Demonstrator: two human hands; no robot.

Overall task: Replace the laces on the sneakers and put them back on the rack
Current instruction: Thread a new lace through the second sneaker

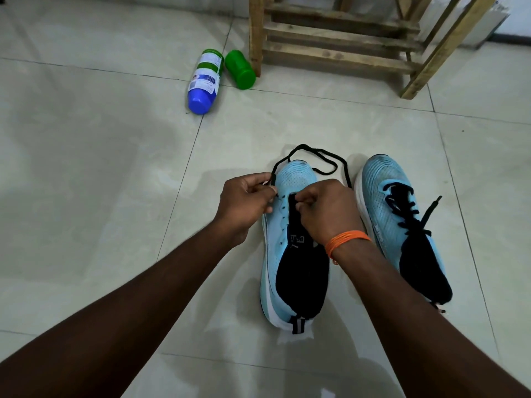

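Two light-blue sneakers with black tongues stand on the tiled floor, toes pointing away from me. The left sneaker (287, 254) has bare eyelets, and a black lace (313, 152) loops loosely round its toe. My left hand (244, 202) pinches one end of this lace beside the front eyelets. My right hand (327, 208), with an orange thread at its wrist, grips the top edge of the tongue with curled fingers. The right sneaker (399, 222) is laced in black, one lace end sticking out to the right.
A wooden slatted rack (339, 38) stands at the back right. Left of its leg, a blue-capped bottle (204, 81) and a green container (240, 69) lie on the floor.
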